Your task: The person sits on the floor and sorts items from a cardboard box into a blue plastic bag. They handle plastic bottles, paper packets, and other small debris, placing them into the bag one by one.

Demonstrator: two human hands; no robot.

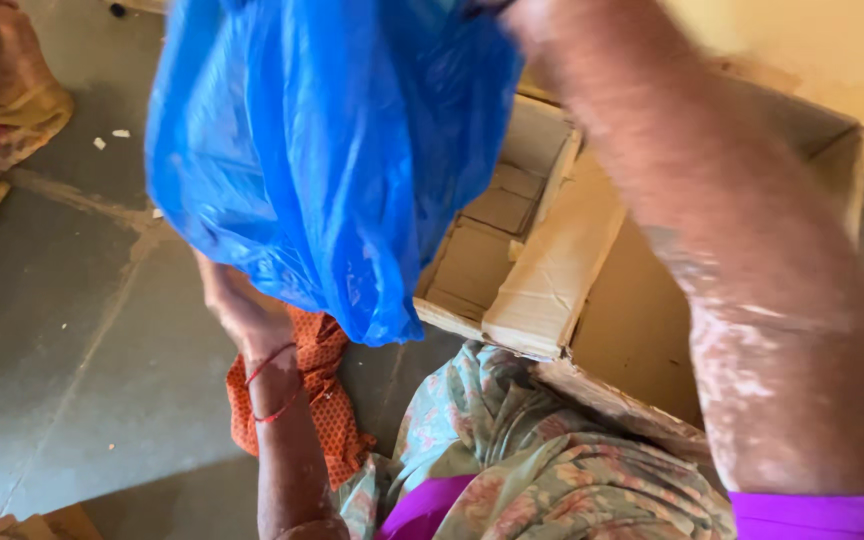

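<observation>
Blue plastic bag [322, 160] hangs lengthwise downward, right hand [522, 20] gripping its top, left hand [237, 305] cupping beneath.

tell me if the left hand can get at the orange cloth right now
Probably yes. The left hand sits just beside the orange cloth, low under the blue plastic bag, and nothing lies between them. Whether that hand is already gripping the bag's underside is hidden.

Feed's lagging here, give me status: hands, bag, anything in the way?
Right hand grips blue plastic bag at top edge of view. Left hand under bag, grip hidden. Open cardboard box beside bag.
</observation>
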